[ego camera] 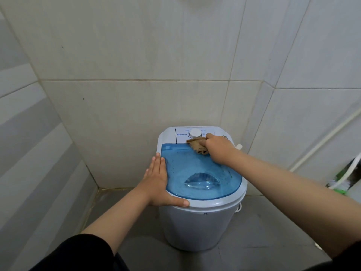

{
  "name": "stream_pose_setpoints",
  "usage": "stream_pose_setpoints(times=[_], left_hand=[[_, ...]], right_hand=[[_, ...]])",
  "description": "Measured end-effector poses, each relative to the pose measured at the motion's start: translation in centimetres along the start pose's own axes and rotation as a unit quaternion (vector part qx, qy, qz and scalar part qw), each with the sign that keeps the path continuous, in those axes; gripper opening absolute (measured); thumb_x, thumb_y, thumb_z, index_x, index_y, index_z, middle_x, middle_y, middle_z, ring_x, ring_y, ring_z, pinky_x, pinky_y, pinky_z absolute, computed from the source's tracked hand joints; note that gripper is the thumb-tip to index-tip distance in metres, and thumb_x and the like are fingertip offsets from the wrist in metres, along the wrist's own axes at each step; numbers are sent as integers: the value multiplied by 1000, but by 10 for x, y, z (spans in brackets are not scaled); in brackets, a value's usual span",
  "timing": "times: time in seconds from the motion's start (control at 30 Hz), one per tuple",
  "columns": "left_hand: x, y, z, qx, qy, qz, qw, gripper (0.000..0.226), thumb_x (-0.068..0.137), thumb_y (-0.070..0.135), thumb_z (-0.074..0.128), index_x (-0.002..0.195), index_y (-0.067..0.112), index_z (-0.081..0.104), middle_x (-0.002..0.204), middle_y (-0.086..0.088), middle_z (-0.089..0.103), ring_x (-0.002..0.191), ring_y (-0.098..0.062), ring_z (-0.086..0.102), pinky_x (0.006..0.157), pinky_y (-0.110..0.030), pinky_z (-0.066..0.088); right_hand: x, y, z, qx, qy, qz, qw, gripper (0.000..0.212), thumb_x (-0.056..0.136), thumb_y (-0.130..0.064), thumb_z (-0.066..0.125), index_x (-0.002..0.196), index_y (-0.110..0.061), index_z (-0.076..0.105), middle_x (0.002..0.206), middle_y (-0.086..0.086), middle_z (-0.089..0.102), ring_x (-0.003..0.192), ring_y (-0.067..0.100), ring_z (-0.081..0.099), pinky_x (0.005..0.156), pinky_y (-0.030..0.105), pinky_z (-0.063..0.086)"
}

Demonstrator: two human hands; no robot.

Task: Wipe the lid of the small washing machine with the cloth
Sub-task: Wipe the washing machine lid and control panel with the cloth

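A small white washing machine (199,225) stands on the floor in a tiled corner. Its translucent blue lid (195,169) is closed, with a moulded dip near the front. My right hand (216,148) is shut on a bunched tan cloth (197,146), pressing it at the lid's far edge, just below the white dial (195,133) on the control panel. My left hand (159,180) lies flat with fingers together on the machine's left rim, thumb along the front edge, touching the lid's left side.
Beige tiled walls (136,94) close in behind and on both sides. The grey floor (273,222) runs to the right of the machine. A white hose (320,141) slants down the right wall, and a green brush-like object (340,190) sits at the right edge.
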State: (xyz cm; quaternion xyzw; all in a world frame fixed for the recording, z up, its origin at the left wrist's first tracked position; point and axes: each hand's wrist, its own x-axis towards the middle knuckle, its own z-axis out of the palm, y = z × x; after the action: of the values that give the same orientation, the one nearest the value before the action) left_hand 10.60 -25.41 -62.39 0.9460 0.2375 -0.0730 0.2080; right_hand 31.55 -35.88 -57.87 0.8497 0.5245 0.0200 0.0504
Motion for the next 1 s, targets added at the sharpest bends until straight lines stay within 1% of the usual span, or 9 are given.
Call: stream_pose_setpoints(times=[0.17, 0.37, 0.53, 0.6, 0.67, 0.7, 0.8, 0.87, 1.0], left_hand=[[0, -1, 1, 0, 0, -5, 1000, 162, 32, 92, 54, 144, 7, -27, 151, -7, -38, 140, -22, -32, 118, -44, -7], [0, -1, 0, -1, -4, -10, 1000, 166, 23, 96, 45, 144, 7, -27, 151, -7, -38, 140, -22, -33, 118, -44, -6], [-1, 1, 0, -2, 0, -6, 1000, 167, 23, 96, 45, 144, 7, -26, 152, -8, -36, 140, -23, -32, 117, -44, -5], [-1, 1, 0, -2, 4, -6, 1000, 167, 23, 96, 45, 144, 6, -25, 153, -8, -35, 141, -23, -31, 117, -44, -5], [-1, 2, 0, 1, 5, -5, 1000, 166, 23, 96, 45, 144, 6, -25, 153, -9, -35, 141, -24, -30, 117, -44, -5], [-1, 2, 0, 1, 5, -5, 1000, 165, 24, 95, 46, 144, 6, -25, 153, -9, -35, 141, -24, -30, 117, -45, -5], [-2, 2, 0, 0, 2, -4, 1000, 165, 25, 95, 46, 144, 6, -26, 152, -8, -36, 141, -24, -30, 118, -45, -5], [-2, 1, 1, -2, 0, -4, 1000, 165, 25, 96, 45, 144, 7, -26, 152, -8, -36, 141, -24, -31, 118, -45, -5], [0, 0, 1, 0, 2, 1, 1000, 165, 24, 96, 44, 143, 7, -27, 152, -8, -37, 141, -24, -31, 118, -44, -6]], right_hand=[[-17, -7, 3, -27, 5, -29, 999, 35, 84, 5, 46, 115, -7, 57, 114, 15, 52, 95, 35, 61, 63, 36, 41], [-44, -16, 2, -43, -12, -67, 997, 42, 87, 3, 46, 126, -11, 55, 114, 12, 52, 91, 33, 61, 67, 38, 43], [-62, -20, -9, -51, -61, -112, 991, 50, 83, 3, 49, 127, -18, 58, 111, 9, 56, 96, 30, 59, 65, 34, 40], [-65, -16, -22, -23, -99, -125, 987, 58, 78, 5, 49, 127, -24, 59, 110, 6, 62, 98, 27, 59, 67, 34, 44], [-62, -6, -39, 41, -141, -107, 983, 58, 74, 6, 46, 120, -24, 65, 107, 4, 69, 98, 25, 62, 77, 37, 54], [-58, 0, -47, 70, -146, -89, 983, 56, 74, 7, 46, 116, -22, 68, 106, 4, 71, 97, 23, 63, 81, 36, 55], [-38, 17, -57, 91, -79, -27, 992, 52, 76, 6, 46, 113, -21, 69, 106, 5, 72, 92, 22, 61, 74, 30, 50], [-24, 25, -50, 76, -30, 18, 997, 52, 77, 6, 47, 116, -21, 68, 108, 6, 71, 97, 25, 62, 70, 31, 45], [-10, 37, -14, 47, -32, 48, 997, 60, 79, 4, 47, 129, -27, 58, 117, 7, 65, 100, 27, 59, 71, 32, 45]])
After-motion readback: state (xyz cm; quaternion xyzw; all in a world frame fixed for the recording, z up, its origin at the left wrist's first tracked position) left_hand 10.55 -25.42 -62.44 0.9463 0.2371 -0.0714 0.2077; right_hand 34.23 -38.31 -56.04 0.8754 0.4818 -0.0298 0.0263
